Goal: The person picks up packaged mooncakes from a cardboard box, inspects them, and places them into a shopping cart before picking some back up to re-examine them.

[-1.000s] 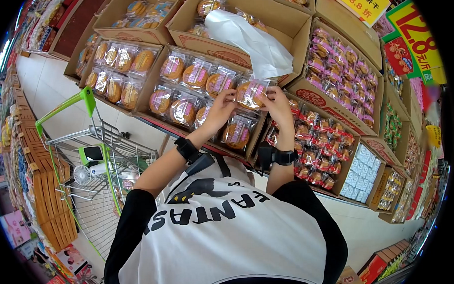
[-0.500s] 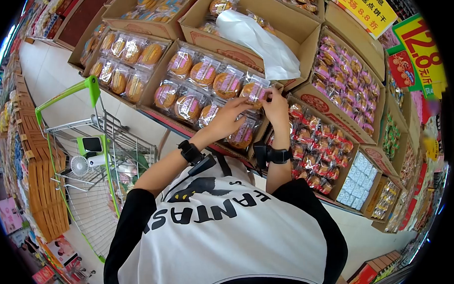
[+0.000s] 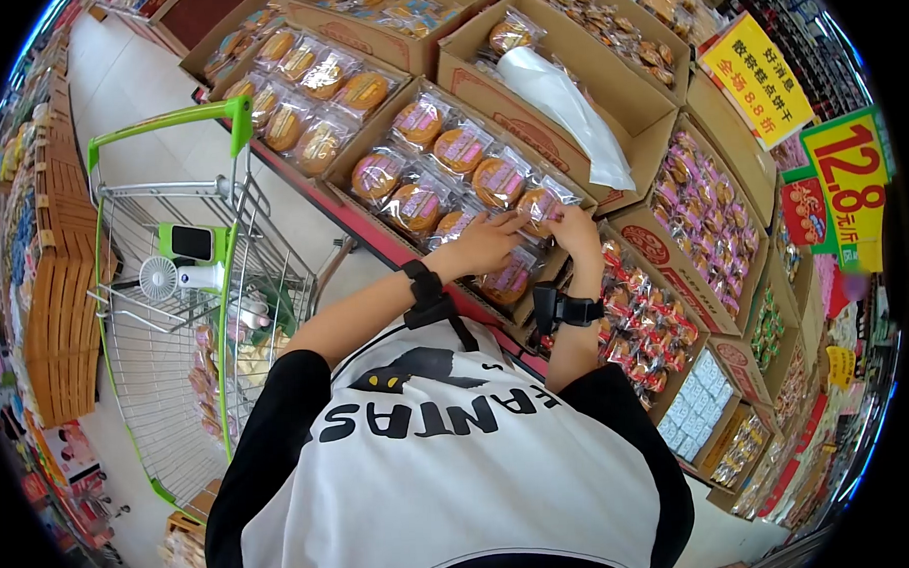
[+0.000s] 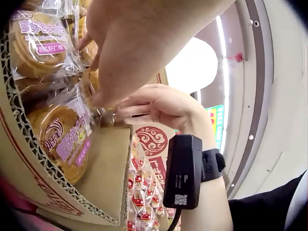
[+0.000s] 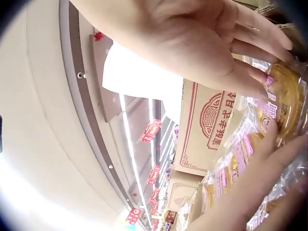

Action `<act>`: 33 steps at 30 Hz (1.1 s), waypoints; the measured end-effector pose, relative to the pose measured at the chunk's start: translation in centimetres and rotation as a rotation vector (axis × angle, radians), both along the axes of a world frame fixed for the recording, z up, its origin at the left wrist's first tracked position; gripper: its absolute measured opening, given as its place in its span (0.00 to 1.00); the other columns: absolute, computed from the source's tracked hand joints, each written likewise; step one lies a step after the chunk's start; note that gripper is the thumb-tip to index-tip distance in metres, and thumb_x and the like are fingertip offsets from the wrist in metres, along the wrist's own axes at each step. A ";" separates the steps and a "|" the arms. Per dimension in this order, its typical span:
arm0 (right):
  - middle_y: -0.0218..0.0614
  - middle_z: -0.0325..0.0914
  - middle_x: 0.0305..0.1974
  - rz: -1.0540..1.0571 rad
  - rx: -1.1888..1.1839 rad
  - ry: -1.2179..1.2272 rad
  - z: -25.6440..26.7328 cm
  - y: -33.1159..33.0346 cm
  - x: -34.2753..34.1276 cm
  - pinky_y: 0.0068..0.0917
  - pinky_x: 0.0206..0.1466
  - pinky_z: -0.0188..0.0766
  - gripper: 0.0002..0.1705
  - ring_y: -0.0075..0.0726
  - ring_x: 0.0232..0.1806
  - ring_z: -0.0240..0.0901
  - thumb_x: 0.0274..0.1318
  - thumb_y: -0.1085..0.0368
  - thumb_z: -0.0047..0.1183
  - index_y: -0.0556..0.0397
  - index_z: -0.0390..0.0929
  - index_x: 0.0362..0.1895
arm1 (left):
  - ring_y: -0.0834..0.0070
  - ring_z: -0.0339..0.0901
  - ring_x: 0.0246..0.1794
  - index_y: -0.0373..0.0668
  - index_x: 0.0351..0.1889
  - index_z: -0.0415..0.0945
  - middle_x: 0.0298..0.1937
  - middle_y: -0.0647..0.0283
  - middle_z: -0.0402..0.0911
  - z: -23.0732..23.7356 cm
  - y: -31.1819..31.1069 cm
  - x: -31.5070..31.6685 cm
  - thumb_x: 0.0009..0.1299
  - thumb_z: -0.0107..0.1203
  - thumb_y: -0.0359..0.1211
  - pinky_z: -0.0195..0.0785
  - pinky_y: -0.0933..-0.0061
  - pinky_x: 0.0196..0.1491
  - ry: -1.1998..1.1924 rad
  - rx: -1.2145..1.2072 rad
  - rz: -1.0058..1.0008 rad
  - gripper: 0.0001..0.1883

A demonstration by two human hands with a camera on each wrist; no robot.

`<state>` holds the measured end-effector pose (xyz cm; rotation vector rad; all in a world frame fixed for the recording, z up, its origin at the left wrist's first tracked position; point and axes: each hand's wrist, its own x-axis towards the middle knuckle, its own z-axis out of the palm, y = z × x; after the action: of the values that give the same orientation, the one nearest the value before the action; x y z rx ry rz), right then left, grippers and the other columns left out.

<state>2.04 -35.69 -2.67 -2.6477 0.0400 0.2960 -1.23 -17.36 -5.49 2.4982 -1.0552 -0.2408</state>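
A clear-wrapped round cake (image 3: 540,209) with a purple-printed label lies at the right end of a row in a cardboard box (image 3: 375,232). Across its near left edge rest the extended fingers of my left hand (image 3: 478,248). My right hand (image 3: 579,238) pinches the wrapper at the right edge, its thumb on the label side in the right wrist view, where the cake (image 5: 288,98) sits between both hands. Similar wrapped cakes (image 3: 499,182) fill the box to the left. Another cake (image 4: 62,139) lies below the hands, by the box's near corner, in the left wrist view.
Behind stands a deeper box (image 3: 624,128) with a white plastic bag (image 3: 569,110) draped in it. Red-wrapped snacks (image 3: 641,328) lie to the right. A shopping cart (image 3: 239,121) holding a small fan (image 3: 158,278) stands at the left. Yellow price signs (image 3: 758,78) rise at the back right.
The cake has gone from being held up at both sides to lying lower in its row. My left hand has come across its near edge; the head view has turned toward the right.
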 end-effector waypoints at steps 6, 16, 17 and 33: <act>0.52 0.73 0.27 0.016 -0.185 -0.041 0.3 1.8 0.3 0.40 0.37 0.66 0.18 0.53 0.34 0.71 0.40 0.54 0.53 0.59 0.76 0.28 | 0.68 0.59 0.60 0.46 0.46 0.70 0.58 0.62 0.63 0.9 2.0 -0.3 0.58 0.48 0.32 0.52 0.52 0.57 -0.093 -0.181 0.067 0.15; 0.40 0.72 0.38 0.486 0.674 -0.157 9.5 18.4 -1.7 0.25 0.43 0.65 0.13 0.34 0.39 0.69 0.49 0.69 0.50 0.56 0.72 0.42 | 0.60 0.71 0.44 0.40 0.45 0.70 0.41 0.55 0.73 11.7 16.6 -7.8 0.63 0.43 0.30 0.63 0.66 0.46 0.184 -0.685 0.474 0.12; 0.37 0.72 0.37 0.601 0.644 -0.257 9.4 20.1 -2.0 0.24 0.41 0.66 0.12 0.30 0.38 0.70 0.51 0.70 0.49 0.56 0.72 0.42 | 0.62 0.72 0.42 0.39 0.45 0.69 0.40 0.55 0.74 12.0 18.1 -9.1 0.63 0.44 0.28 0.64 0.68 0.45 0.146 -0.715 0.518 0.12; 0.37 0.74 0.35 1.494 0.722 0.207 11.3 43.4 -15.1 0.24 0.39 0.67 0.12 0.30 0.37 0.72 0.50 0.70 0.49 0.55 0.73 0.42 | 0.75 0.72 0.42 0.35 0.47 0.70 0.41 0.61 0.75 10.6 36.9 -32.1 0.66 0.42 0.26 0.64 0.76 0.47 -0.045 -1.000 1.455 0.12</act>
<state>-13.08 7.74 8.60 -1.4486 -1.6313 0.8180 -33.35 19.53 5.13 1.6927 0.6777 0.6119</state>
